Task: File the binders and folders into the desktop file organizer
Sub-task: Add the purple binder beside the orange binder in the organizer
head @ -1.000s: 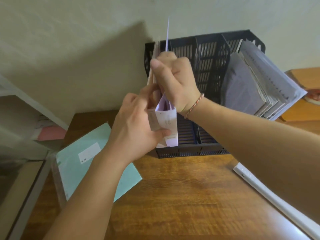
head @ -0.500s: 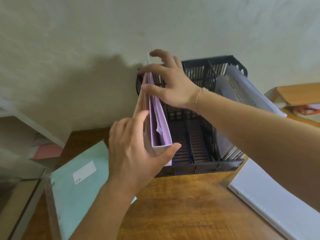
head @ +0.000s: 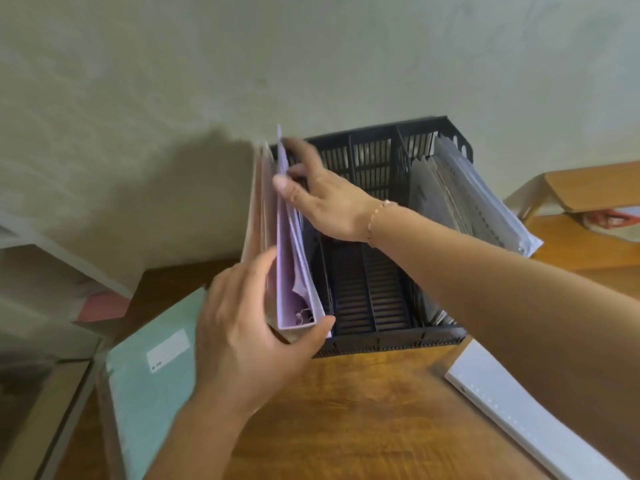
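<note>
— Wooden counter (head: pixel 346 410) against a pale wall; where's the binder?

— The lilac binder (head: pixel 294 271) stands upright in the black file organizer (head: pixel 388 341), in its slot nearest the left hand (head: pixel 249 341), beside other upright folders there.

— And the hands?

— Left hand cups the binder's near end, thumb under the spine. Right hand (head: pixel 322 199) pinches its top edge at the far end.

— Around them?

— A green folder (head: pixel 152 375) lies left of the left hand; a white pad (head: pixel 519 410) lies under the right forearm.
</note>
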Available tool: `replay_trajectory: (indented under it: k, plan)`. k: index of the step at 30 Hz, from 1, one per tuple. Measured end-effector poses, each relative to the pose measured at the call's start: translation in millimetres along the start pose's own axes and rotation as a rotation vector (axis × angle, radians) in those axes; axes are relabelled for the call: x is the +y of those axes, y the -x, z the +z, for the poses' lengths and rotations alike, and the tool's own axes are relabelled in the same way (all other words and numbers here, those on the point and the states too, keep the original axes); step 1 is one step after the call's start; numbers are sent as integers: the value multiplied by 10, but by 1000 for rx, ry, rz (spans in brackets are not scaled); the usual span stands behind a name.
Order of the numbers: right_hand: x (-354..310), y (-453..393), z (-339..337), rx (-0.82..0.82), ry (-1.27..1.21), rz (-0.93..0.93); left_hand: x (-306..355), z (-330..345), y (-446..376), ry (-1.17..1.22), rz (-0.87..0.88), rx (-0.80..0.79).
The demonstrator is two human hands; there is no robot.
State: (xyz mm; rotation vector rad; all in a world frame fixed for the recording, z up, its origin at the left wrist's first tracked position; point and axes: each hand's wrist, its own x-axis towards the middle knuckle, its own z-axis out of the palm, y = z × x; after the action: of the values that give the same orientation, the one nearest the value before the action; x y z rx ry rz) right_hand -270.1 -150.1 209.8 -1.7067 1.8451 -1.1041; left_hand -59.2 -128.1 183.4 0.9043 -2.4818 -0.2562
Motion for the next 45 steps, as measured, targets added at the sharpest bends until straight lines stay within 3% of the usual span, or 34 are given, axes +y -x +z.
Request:
replay_trajectory:
  k: [3,5,6,8,10,14,16,20,25,29,36,39,41,45]
  plan:
    - [39,564,135,334,-301,15,-102,-276,-133,358,-18,-42]
    - [223,1047,454,536,-299,80,-200,-399,-372,588,-139,159]
    - [328,1278,639,567,-267,134,-241,-422,-547,560,-185,236]
    - [474,1607,1000,460,-86,209,-314,-382,-958,407,-232,228]
    - [545,1729,1282,266,152,223,-348,-265,-1332,295,-249,124]
    - [554,1549,1532,85,435,402,-334,-54,-1707,210,-277,-111]
    - [574,1456,1570,90,516,468,-310,-58,-1785,216,-275,-134]
    - [621,1415,1642,206,698,406,-267,-116,-1838,113,-182,-107]
    - [590,1364,1622,273,718,306,-241,-168,-1809,58,-135,-69]
    - [479,1363,1590,424,627,241,-357,-187,-1944,327,-265,57]
    - [471,1454,1491,522,527,128,-296,-84,-2026,519,-219,-56]
    - [503,1549,1505,572,496,101,-307,-5,-2076,667,-275,-168]
    - [562,1615,1541,552,442,95,-313,75,-2080,650,-266,-222]
    - [682,1709,1584,483,297,151,-306,227,-2105,580,-239,-157]
